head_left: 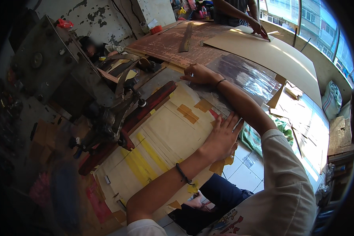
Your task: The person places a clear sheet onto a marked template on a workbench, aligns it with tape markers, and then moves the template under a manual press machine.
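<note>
While the left hand (221, 137) lies palm-down at the right edge of a pale board (181, 135), its fingers are slightly spread and have nothing visibly gripped between them. Most of the board stretches away to the left of these fingers, its long axis slanting from the lower left up toward the right hand (202, 74), roughly alongside a red bar (153, 101). The left hand is the nearer one, touching the board, with yellow tape (150, 150) well to the left of its fingers. The right hand reaches just past the board's far end, near the bar's upper tip; its fingers are curled, and whether they pinch anything cannot be told. A shiny sheet (247, 74) lies to the right of those curled fingers, and a brown worktop (161, 41) extends beyond them.
</note>
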Demonstrator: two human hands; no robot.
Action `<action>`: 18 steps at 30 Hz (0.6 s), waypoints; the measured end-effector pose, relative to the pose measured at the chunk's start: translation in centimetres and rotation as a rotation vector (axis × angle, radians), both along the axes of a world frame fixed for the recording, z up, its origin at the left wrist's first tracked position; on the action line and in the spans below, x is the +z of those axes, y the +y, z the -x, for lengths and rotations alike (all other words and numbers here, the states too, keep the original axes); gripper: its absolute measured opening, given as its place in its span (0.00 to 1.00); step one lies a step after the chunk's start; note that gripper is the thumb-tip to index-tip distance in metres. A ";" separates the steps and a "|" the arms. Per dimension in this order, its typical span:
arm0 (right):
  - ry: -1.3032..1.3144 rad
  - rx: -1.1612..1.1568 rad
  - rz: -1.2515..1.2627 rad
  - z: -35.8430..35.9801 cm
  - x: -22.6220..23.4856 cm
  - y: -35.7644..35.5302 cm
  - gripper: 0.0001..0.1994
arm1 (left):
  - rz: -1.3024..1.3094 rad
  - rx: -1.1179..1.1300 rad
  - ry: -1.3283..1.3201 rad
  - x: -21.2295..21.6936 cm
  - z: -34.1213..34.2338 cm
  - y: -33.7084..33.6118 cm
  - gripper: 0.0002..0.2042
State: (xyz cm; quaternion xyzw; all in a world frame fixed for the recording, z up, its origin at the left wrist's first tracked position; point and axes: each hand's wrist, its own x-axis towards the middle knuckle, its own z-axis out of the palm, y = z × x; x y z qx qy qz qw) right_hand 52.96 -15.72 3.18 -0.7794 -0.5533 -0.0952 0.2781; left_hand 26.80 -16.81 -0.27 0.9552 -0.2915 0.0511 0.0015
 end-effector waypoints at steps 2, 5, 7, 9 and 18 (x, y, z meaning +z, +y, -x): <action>-0.004 -0.004 -0.002 0.1 0.0 0.0 0.23 | -0.005 0.000 -0.001 0.0 0.0 0.0 0.42; -0.001 -0.014 0.005 0.0 0.0 0.0 0.23 | -0.012 -0.001 -0.002 0.1 0.0 0.0 0.42; -0.009 -0.009 -0.011 -0.1 -0.1 0.0 0.23 | -0.014 -0.003 0.000 0.2 0.0 0.0 0.41; -0.003 -0.003 -0.009 -0.2 -0.1 0.0 0.22 | -0.005 -0.007 -0.003 0.1 0.1 0.0 0.41; -0.010 0.014 -0.010 -0.4 -0.2 -0.1 0.22 | 0.001 -0.013 -0.030 0.0 0.0 0.1 0.40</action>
